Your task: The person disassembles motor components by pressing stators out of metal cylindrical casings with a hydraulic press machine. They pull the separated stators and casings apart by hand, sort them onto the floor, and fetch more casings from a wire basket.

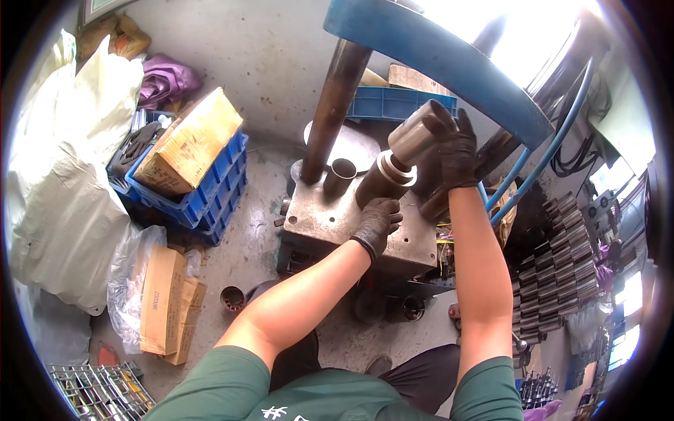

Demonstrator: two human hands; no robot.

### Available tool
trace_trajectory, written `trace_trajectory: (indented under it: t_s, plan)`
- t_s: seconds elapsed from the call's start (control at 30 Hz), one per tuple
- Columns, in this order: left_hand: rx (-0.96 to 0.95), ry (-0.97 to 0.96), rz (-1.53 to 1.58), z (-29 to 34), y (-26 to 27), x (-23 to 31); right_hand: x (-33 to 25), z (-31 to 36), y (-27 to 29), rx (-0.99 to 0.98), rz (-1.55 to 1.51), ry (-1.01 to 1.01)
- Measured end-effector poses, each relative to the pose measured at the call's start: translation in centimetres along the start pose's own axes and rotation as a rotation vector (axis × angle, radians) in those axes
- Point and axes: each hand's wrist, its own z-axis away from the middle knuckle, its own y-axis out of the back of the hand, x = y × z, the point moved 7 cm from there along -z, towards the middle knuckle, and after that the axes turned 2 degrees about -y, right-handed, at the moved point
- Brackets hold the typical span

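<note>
My right hand [458, 156], in a dark glove, grips a metal cylinder [420, 132] from its right side. The cylinder is tilted above an upright fixture [379, 184] with a pale ring [397, 170] around its top; whether they touch, I cannot tell. In front of the fixture's base is my left hand [379, 223], also gloved, its fingers curled; what they hold, if anything, is hidden. A short open metal tube [340, 177] stands left of the fixture. All of this is over a steel press table [316, 223].
A steel column [337, 105] and a blue press beam [435, 59] frame the work area. Blue hoses [540, 165] hang at right, above stacked metal cylinders [558, 274]. Blue crates [221, 189] carry a carton [189, 144] at left. A ring-shaped part [232, 298] lies on the floor.
</note>
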Motion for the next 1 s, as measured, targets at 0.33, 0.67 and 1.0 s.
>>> trace_trajectory:
  t_s: [0.33,0.67,1.0]
  plan:
    - [-0.192,-0.099,0.055,6.7,-3.8,1.7,6.0,17.7,6.7,0.002,-0.638,-0.421]
    - [-0.210,-0.083,-0.077,8.4,-4.0,-1.6,8.9,29.1,6.8,-0.134,-1.009,-0.767]
    - [-0.244,-0.020,-0.070,9.9,-4.6,-3.7,8.1,30.3,9.1,0.121,0.070,-0.052]
